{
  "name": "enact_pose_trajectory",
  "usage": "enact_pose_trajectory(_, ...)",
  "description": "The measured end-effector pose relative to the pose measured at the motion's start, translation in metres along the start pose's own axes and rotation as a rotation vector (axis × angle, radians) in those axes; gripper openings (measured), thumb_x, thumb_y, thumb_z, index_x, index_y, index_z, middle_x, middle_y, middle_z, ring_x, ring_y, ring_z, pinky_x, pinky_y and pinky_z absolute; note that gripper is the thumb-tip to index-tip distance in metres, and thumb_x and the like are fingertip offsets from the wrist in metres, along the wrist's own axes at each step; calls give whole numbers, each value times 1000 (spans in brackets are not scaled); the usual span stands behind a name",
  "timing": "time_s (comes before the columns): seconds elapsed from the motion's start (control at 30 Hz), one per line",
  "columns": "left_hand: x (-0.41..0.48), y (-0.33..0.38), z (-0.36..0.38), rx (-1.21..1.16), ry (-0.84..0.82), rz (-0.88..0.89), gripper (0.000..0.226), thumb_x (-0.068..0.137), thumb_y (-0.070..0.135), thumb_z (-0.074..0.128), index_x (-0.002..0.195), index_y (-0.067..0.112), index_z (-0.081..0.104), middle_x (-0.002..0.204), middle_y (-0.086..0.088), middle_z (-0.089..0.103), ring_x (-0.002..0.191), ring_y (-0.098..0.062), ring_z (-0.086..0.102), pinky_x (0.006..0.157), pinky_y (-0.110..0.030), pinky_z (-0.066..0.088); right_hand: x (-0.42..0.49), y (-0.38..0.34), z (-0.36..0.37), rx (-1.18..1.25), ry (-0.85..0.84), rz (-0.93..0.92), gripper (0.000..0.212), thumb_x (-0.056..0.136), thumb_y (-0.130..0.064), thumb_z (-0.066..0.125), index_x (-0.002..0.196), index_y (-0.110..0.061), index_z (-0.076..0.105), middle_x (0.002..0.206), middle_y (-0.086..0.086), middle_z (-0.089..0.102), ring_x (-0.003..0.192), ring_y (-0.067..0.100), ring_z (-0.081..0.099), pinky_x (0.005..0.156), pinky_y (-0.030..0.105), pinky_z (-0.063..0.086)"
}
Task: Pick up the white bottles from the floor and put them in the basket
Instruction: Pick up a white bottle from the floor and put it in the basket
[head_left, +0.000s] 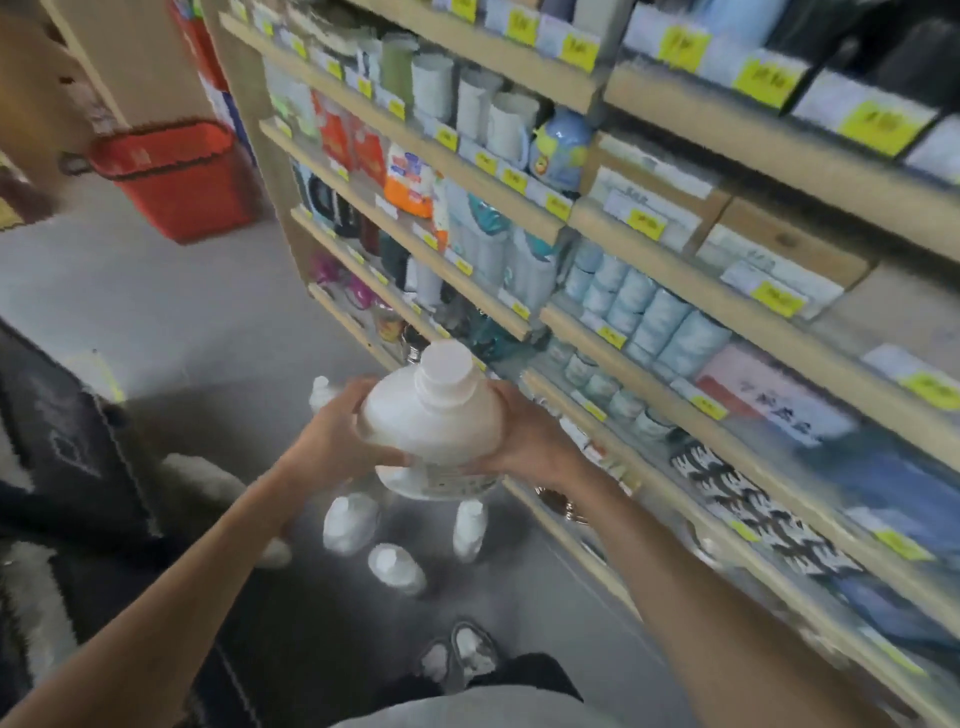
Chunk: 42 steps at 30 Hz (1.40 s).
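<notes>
A large white bottle (434, 415) with a white cap is held upright in mid-air between both my hands. My left hand (332, 431) grips its left side and my right hand (524, 436) grips its right side. Below it, three white bottles stand on the grey floor: one at the left (349, 522), one in front (395, 566) and one at the right (469, 527). Another white bottle (323, 392) peeks out behind my left hand. The red basket (174, 176) stands on the floor far off at the upper left.
Wooden shelves (649, 322) stocked with goods and yellow price tags run along the right side. A dark patterned fabric display (67, 447) fills the left. My shoes (460, 652) stand on the grey floor (171, 312) just behind the bottles.
</notes>
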<state>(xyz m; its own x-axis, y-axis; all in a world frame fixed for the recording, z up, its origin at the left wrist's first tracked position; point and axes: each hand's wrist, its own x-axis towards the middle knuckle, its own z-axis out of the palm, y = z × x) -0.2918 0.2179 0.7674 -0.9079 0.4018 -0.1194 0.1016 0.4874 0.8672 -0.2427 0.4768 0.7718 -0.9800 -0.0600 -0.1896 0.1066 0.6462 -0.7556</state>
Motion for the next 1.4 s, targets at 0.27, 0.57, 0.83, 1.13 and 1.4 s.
enact_pose_trajectory(0.27,53,70,72,92,-399,270,115,38,66,92,135,24,47,126,5,59,120,-23,56,101,-38,50,-107,50,-32,75,414,301,110,51,-49,101,145,-37,44,139,-8,63,125,20,59,105,46,50)
enact_pose_trajectory(0.57,42,159,233,36,-828,464,92,47,32,100,126,33,51,124,15,61,106,15,55,87,-8,44,-273,110,-60,176,736,598,105,60,-34,101,147,-32,43,134,-9,61,120,17,55,95,33,44)
enact_pose_trajectory(0.83,-16,228,383,51,-1083,585,92,41,48,101,120,44,53,118,25,63,113,4,58,102,-33,47,-423,154,-73,183,960,770,95,64,-34,99,144,-30,47,125,-16,56,119,18,56,93,36,45)
enact_pose_trajectory(1.13,-88,298,533,37,-1364,713,95,46,49,95,130,39,52,124,21,63,120,-6,58,102,-46,51,-554,199,-79,214,1151,979,98,64,-36,98,146,-28,45,127,-12,58,117,17,55,100,39,46)
enact_pose_trajectory(1.4,-142,358,669,81,-1653,865,86,47,47,94,120,45,50,126,15,60,116,-10,58,102,-45,50,-633,239,-86,301,1377,1202,101,55,-50,96,142,-37,47,130,-11,64,122,21,60,105,46,47)
